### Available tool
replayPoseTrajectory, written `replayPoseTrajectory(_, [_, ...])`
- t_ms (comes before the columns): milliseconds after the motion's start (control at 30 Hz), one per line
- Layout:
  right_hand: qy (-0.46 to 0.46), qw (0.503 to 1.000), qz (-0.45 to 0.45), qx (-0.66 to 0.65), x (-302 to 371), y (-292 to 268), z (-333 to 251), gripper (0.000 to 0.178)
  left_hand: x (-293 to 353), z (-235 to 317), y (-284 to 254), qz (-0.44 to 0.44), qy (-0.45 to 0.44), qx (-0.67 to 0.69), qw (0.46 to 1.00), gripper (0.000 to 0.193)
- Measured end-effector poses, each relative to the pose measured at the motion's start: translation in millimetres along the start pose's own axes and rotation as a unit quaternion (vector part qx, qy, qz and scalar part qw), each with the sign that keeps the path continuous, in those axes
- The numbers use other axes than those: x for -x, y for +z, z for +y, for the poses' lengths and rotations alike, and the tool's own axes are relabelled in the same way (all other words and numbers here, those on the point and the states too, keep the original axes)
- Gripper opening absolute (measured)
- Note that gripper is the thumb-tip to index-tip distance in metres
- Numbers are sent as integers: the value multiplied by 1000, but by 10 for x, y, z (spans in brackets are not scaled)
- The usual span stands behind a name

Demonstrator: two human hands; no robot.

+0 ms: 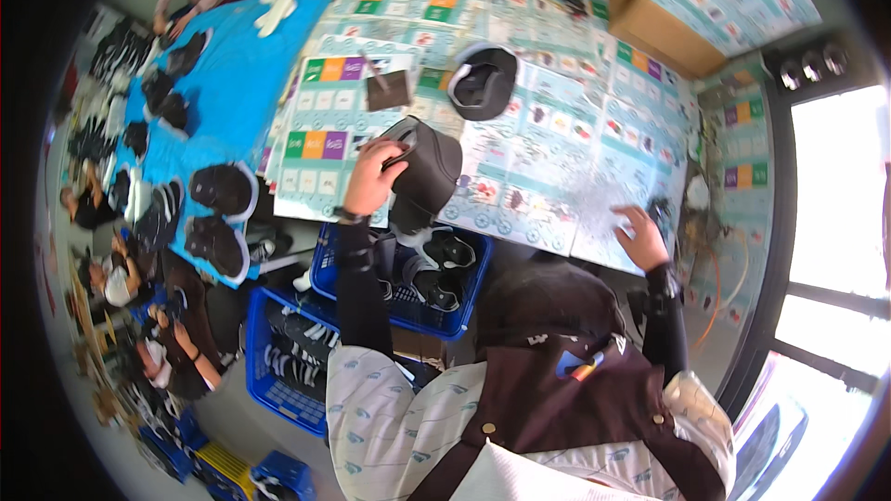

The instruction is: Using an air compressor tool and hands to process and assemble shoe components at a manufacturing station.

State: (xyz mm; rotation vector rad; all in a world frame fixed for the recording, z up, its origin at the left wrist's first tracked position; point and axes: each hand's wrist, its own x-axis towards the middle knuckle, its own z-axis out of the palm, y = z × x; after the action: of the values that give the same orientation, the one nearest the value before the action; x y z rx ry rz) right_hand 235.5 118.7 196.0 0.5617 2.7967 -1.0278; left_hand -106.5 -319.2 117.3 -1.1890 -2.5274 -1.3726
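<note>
The dark shoe point(434, 162) is at the near edge of the surface point(557, 167), and my left hand point(369, 181) is closed on it, fingers and thumb gripping around its opening. I cannot tell whether its underside rests on the paper or hangs just clear. A one-sided hold like this could let the shoe twist or slip, since my right hand point(640, 239) is well apart, fingers loosely spread with nothing visible in them, and gives it no support.

If it slips toward me, it could fall past the edge into the blue basket point(471, 297) and knock the shoes point(436, 288) lying there, perhaps scuffing them. Pushed forward instead, it could bump the pale-rimmed dark shoe point(489, 83) just beyond, or the flat brown piece point(388, 93) lying near it. The printed sheet point(325, 195) to my left seems to lie loose over others, so dragging the shoe across it could shift or rumple it. To my right, the orange cord point(715, 297) hangs beyond my hand; a wide swing of that arm could snag it.
</note>
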Motion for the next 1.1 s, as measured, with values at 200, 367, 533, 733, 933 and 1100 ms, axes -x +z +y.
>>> replayPoseTrajectory(200, [-191, 969, 62, -142, -482, 256, -770, 63, -223, 707, 793, -121, -26, 573, 810, 15])
replayPoseTrajectory(367, [-104, 962, 123, -219, -752, 336, -541, 45, -232, 987, 1706, -68, -125, 678, 721, 39])
replayPoseTrajectory(533, [-19, 908, 190, -373, -698, 165, 13, 29, 159, 624, 2488, -131, -120, 647, 741, 67])
replayPoseTrajectory(733, [28, 977, 177, -113, -535, -42, 986, 31, 623, 795, 3374, -71, -335, 361, 867, 35])
replayPoseTrajectory(933, [52, 980, 140, -132, -544, 592, 1734, 27, 156, 1639, 3260, -51, -329, 275, 902, 38])
replayPoseTrajectory(1100, [68, 982, 98, -145, -425, 807, 1923, 24, 68, 2050, 3510, -110, -275, 122, 947, 36])
